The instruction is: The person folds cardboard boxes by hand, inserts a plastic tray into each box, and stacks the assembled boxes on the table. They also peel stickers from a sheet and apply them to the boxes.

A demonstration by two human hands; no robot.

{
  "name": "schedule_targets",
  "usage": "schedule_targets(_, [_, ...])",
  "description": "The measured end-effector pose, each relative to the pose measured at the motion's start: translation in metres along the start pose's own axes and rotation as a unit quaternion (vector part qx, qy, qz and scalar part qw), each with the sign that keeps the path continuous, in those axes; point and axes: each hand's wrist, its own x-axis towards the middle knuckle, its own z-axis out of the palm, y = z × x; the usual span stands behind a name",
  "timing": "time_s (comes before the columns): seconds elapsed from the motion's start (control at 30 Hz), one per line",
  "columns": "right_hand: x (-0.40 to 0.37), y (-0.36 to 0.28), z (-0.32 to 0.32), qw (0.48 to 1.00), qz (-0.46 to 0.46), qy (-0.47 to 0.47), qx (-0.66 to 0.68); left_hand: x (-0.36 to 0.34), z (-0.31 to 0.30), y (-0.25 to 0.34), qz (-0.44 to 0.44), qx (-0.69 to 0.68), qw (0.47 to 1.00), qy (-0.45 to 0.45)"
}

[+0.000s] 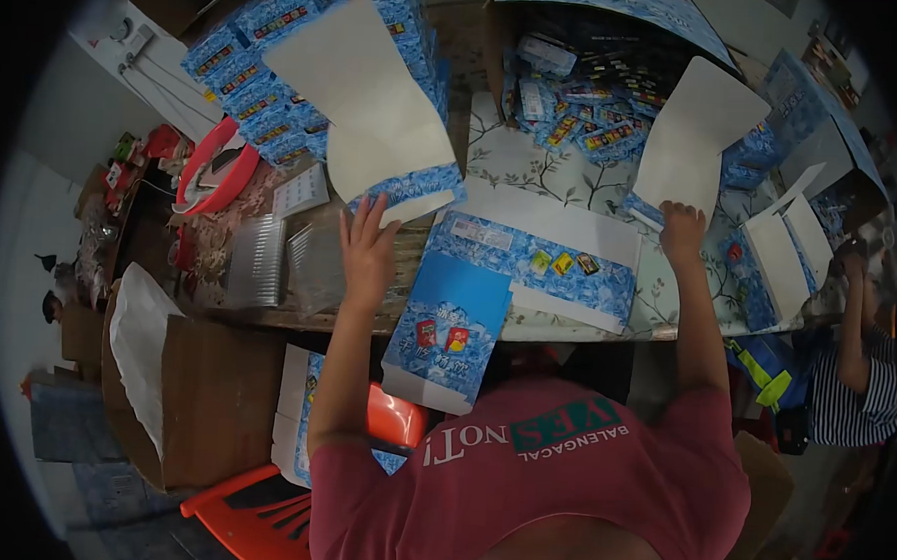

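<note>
My left hand (368,251) rests with fingers spread at the lower edge of a raised cardboard box blank (385,127), its plain inner side facing me and a blue printed strip along the bottom. My right hand (683,230) has its fingers curled in at the lower edge of a second such blank (680,145), gripping it there. Between my hands a flat blue printed carton (534,259) lies on the table. Nearer to me, a blue carton panel (452,325) with pictures of small packs overhangs the table edge. Whether these pieces are joined cannot be told.
Stacked blue boxes (247,81) stand at the back left. A large open box (619,32) holds many small blue packs (586,116). A pink-red ring (216,170) and clear plastic trays (257,262) lie left. At right, a person in a striped shirt (857,398) handles another carton (790,255).
</note>
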Motion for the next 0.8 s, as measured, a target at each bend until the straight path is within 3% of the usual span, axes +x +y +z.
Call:
schedule_targets(0.03, [0.002, -0.009, -0.007, 0.983, -0.039, 0.176, -0.034, -0.019, 0.016, -0.015, -0.006, 0.047, 0.996, -0.074])
schedule_targets(0.07, [0.003, -0.024, -0.013, 0.983, -0.038, 0.174, -0.032, -0.029, 0.025, -0.024, -0.010, 0.094, 0.985, -0.145])
schedule_targets(0.1, [0.007, -0.045, -0.019, 0.993, -0.003, 0.097, 0.060, -0.035, 0.029, -0.024, -0.008, 0.095, 0.985, -0.146])
schedule_targets(0.13, [0.010, -0.065, -0.024, 0.988, 0.034, 0.020, 0.152, -0.040, 0.032, -0.020, -0.065, 0.162, 0.973, -0.148])
schedule_targets(0.17, [0.010, -0.085, -0.025, 0.959, 0.064, -0.082, 0.265, -0.043, 0.034, -0.013, -0.123, 0.226, 0.955, -0.151])
schedule_targets(0.2, [0.009, -0.104, -0.020, 0.905, 0.091, -0.183, 0.372, -0.042, 0.039, -0.006, -0.122, 0.226, 0.954, -0.154])
schedule_targets(0.27, [0.006, -0.135, 0.020, 0.850, 0.091, -0.251, 0.454, -0.036, 0.053, 0.015, -0.170, -0.114, 0.971, -0.121])
schedule_targets(0.3, [0.005, -0.151, 0.035, 0.848, 0.086, -0.255, 0.456, -0.031, 0.064, 0.032, -0.214, -0.160, 0.953, -0.140])
schedule_targets(0.37, [0.006, -0.177, 0.054, 0.702, 0.201, -0.286, 0.621, -0.024, 0.084, 0.050, -0.262, -0.199, 0.931, -0.156])
schedule_targets(0.43, [0.005, -0.184, 0.056, 0.716, 0.209, -0.280, 0.605, -0.023, 0.105, 0.048, -0.281, -0.050, 0.931, -0.227])
schedule_targets(0.5, [0.005, -0.184, 0.059, 0.733, 0.222, -0.271, 0.583, -0.016, 0.109, 0.040, -0.322, -0.081, 0.912, -0.239])
schedule_targets(0.57, [0.003, -0.184, 0.061, 0.717, 0.231, -0.264, 0.603, -0.012, 0.120, 0.029, -0.363, -0.117, 0.889, -0.254])
schedule_targets(0.63, [0.007, -0.186, 0.051, 0.723, 0.238, -0.267, 0.591, -0.013, 0.140, 0.009, -0.404, -0.192, 0.823, -0.349])
schedule_targets(0.73, [0.009, -0.187, 0.046, 0.735, 0.239, -0.270, 0.574, -0.005, 0.142, 0.019, -0.418, -0.110, 0.862, -0.266])
schedule_targets(0.8, [0.006, -0.186, 0.050, 0.742, 0.236, -0.271, 0.566, -0.004, 0.148, 0.012, -0.413, -0.123, 0.858, -0.280])
